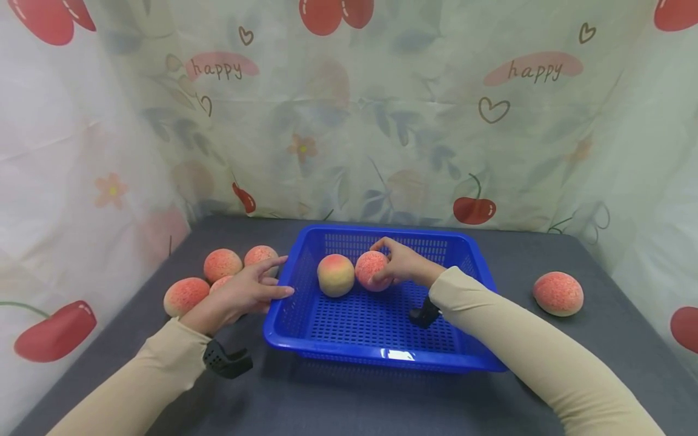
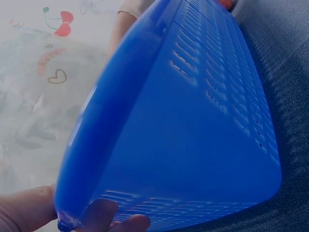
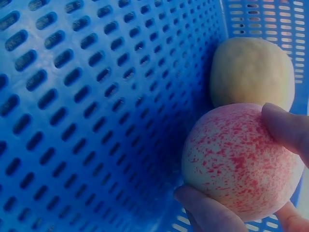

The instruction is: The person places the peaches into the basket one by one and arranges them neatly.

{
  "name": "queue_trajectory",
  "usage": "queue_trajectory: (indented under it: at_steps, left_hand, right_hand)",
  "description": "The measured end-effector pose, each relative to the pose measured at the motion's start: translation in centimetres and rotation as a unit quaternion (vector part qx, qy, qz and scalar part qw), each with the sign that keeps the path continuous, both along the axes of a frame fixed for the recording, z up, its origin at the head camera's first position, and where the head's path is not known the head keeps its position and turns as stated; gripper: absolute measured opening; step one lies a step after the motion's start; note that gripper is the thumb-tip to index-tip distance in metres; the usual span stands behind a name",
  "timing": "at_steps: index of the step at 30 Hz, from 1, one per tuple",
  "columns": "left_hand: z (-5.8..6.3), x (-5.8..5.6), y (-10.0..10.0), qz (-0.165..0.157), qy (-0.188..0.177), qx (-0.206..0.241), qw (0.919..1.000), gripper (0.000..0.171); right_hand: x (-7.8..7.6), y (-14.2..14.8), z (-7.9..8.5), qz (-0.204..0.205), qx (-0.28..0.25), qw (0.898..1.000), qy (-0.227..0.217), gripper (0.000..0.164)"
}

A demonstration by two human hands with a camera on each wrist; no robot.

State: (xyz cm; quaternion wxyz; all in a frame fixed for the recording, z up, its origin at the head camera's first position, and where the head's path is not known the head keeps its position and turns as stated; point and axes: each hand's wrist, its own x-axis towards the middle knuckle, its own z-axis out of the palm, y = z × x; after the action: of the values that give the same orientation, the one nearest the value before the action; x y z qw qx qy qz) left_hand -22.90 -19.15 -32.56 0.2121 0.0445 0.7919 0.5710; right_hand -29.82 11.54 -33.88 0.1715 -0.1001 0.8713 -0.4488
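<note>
A blue perforated plastic basket [image 1: 338, 349] stands on the dark table. My left hand [image 1: 248, 290] grips its left rim, with the thumb on top and fingers beneath in the left wrist view. Inside the basket, my right hand [image 1: 406, 263] holds a red-speckled peach [image 1: 372, 270] between thumb and fingers. Close beside that peach sits a yellower peach [image 1: 335, 278], further left in the basket. The right wrist view shows the held peach [image 3: 236, 164] overlapping the pale one [image 3: 251, 70].
Several peaches cluster on the table left of the basket, among them one peach [image 1: 186, 295] partly behind my left hand. A lone peach [image 1: 558, 293] lies to the right, beyond my right sleeve. A printed curtain [image 1: 349, 121] encloses the back and sides.
</note>
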Motion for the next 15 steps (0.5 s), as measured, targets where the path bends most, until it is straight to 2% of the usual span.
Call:
queue_trajectory:
  at_steps: [15]
  left_hand:
    - [-0.05,-0.07,0.01,0.002,-0.003,0.001,1.0,0.079]
  right_hand:
    - [0.09,-0.06,-0.65,0.002,0.004,1.0,-0.005,0.07]
